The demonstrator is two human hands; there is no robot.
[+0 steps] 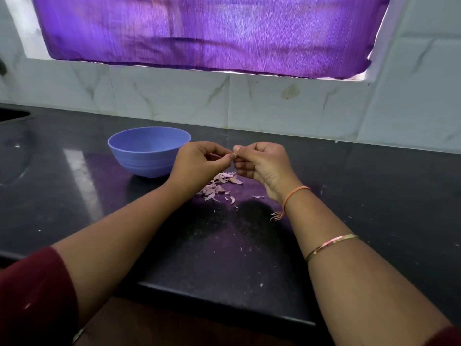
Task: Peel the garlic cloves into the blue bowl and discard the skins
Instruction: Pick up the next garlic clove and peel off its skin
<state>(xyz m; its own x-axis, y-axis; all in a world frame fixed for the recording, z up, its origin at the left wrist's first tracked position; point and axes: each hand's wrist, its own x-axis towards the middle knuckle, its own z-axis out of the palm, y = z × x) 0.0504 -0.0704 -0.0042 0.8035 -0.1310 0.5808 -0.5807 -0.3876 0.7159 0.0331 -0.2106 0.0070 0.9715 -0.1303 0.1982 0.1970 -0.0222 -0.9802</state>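
Short dark maroon fabric sleeves [32,295] covered both arms near the frame's lower corners. Right hand [262,166]: a thin orange thread band [296,191] circled the wrist, with a frayed end. A slim gold-coloured metal bangle [331,245] sat on the right forearm. A second slim metal bangle [78,334] showed by the left sleeve edge.

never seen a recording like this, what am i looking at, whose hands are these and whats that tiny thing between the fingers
There is no machine here. One camera worn on a person's head looks forward and down, so the hands you see are the wearer's own. The left hand and right hand meet above a dark counter. Their fingertips pinch a small pale thing between them, most likely a garlic clove; it is too small to tell how far it is peeled. Under the hands lies a pile of pinkish skins. To the left stands a blue bowl, whose bottom is hidden by its near wall. Behind are a tiled wall and a purple curtain.
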